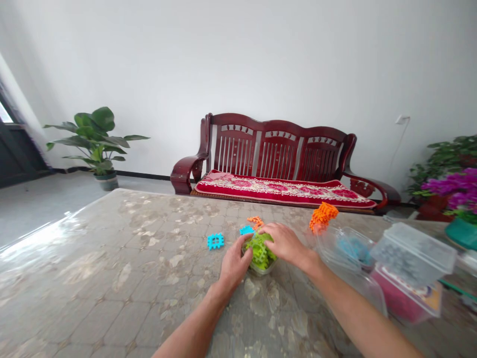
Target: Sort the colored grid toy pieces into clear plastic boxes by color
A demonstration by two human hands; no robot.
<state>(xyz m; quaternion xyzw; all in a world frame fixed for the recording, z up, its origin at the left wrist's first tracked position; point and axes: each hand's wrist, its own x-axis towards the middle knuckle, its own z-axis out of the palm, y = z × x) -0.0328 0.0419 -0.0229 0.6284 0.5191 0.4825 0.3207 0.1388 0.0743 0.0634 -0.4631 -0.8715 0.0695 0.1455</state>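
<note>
A small clear plastic container [261, 271] full of green interlocking building blocks [260, 251] stands on the table in front of me. My left hand [237, 258] is wrapped round its left side, with the thumb near the rim. From the right, my right hand [285, 242] reaches over the top, thumb and fingers closed on the green blocks; the fingertips are partly hidden. Just left of the container lies a blue square block [215, 241] with a notched edge. Behind my hands are another blue block [246, 230] and some orange blocks [256, 221].
An orange block stack [322, 217] stands at the right. Near it are a clear container with blue pieces [354, 247], a clear lid [367, 291], a grey-filled box [412, 253] and a pink-filled box [404, 298]. A wooden bench [279, 149] sits beyond the patterned table [149, 268].
</note>
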